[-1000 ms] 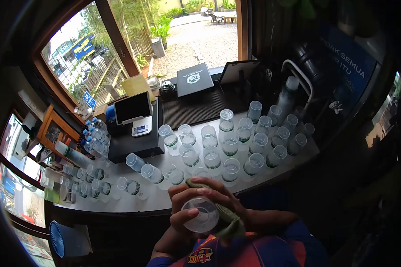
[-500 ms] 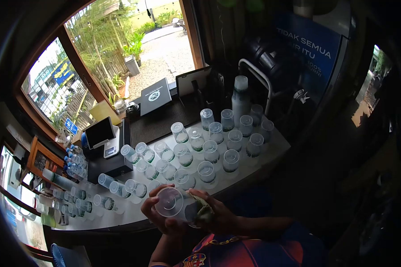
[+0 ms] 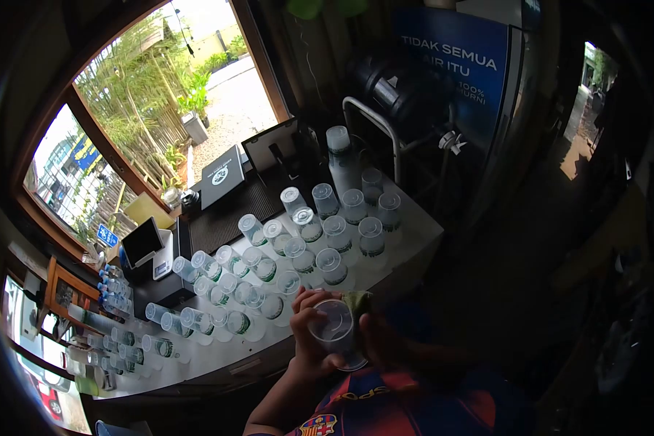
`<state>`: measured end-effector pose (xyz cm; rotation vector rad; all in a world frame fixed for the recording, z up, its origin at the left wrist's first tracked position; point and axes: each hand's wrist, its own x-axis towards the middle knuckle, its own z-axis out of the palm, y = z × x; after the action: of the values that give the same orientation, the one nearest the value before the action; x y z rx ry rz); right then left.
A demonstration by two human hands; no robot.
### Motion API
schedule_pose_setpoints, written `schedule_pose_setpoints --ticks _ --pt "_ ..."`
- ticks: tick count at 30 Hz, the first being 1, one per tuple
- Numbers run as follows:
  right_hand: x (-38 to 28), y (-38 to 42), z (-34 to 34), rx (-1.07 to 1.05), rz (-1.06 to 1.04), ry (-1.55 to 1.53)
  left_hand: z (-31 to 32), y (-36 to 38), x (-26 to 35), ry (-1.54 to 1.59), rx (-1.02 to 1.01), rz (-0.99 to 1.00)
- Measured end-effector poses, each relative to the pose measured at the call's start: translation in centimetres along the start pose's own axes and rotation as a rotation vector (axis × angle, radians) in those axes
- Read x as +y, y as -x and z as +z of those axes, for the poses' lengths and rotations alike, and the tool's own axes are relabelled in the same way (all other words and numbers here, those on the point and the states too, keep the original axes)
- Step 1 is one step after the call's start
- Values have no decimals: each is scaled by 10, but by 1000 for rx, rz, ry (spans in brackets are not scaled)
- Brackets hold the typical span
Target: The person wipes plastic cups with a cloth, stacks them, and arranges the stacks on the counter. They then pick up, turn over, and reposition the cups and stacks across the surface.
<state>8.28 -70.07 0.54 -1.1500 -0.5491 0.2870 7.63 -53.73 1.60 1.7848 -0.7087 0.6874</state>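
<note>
My left hand (image 3: 309, 336) is wrapped round a clear plastic cup (image 3: 333, 325), its base turned up towards me. Pressed against the cup's right side is a greenish cloth (image 3: 357, 301), gripped in my right hand (image 3: 379, 336). Shadow darkens that hand, and part of the cloth is hidden behind the cup. Just beyond my hands, many similar plastic cups (image 3: 332, 267) with green print stand upside down in rows on the white counter (image 3: 394, 270).
A tall stack of cups (image 3: 341, 161) stands at the counter's far end. Behind the rows are a black ribbed mat (image 3: 221, 232), a tablet stand (image 3: 144, 243) and a dark menu board (image 3: 221, 176). A black barrel (image 3: 400, 91) with a tap sits on a metal frame at the right.
The view has swung right, so the counter and cups appear shifted left. Both hands, still on the cup and cloth, sit farther right in the view, and the cloth now shows at the cup's upper right.
</note>
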Motion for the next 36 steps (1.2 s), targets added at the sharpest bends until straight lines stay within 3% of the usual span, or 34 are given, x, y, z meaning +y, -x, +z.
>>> schedule_pose_setpoints --ticks 3,5,7,8,10,11,13,15,17,19,20,23,24,25,27,28,31,35,36 --pt "-2 -2 -6 54 -278 208 2 -11 -3 -182 -21 76" --pt "-1 6 -2 8 -422 373 -9 -14 3 -22 -2 34" --pt "32 14 -19 -177 -163 319 -11 -23 14 122 160 -5" --pt "38 15 -26 -228 78 101 -10 -22 12 143 166 -13" --pt "36 13 -26 -143 347 -198 -6 -17 4 105 64 -7" --pt "29 10 -23 -12 375 -269 -1 -13 -4 48 -37 11" --pt "15 11 -16 98 310 -269 15 -2 -15 102 -3 7" --pt "4 9 -13 59 108 -122 2 -9 -8 -21 -93 33" --pt "59 18 -32 -198 157 -226 5 -3 1 186 26 -90" --pt "62 12 -34 -472 253 -399 7 -7 6 165 132 -70" --pt "51 22 -48 -497 368 -370 6 -6 4 149 174 -97" --pt "6 10 -50 -430 342 -376 13 -7 -6 191 138 -129" --pt "-22 8 -36 -224 315 -413 16 -4 -4 217 65 -174" --pt "-15 2 -40 -244 211 -277 17 -2 -6 218 16 -174" --pt "9 -14 -51 -285 -2 -3 19 -3 -3 104 66 -155" --pt "15 -9 -36 -170 2 -88 17 -8 -2 45 148 -138" --pt "21 -3 -21 -172 -275 464 7 -28 14 -135 477 -156" --pt "20 -16 -28 -183 -310 531 22 -13 14 -60 532 -223" --pt "18 -20 -28 -201 -243 430 29 -5 14 45 486 -265"
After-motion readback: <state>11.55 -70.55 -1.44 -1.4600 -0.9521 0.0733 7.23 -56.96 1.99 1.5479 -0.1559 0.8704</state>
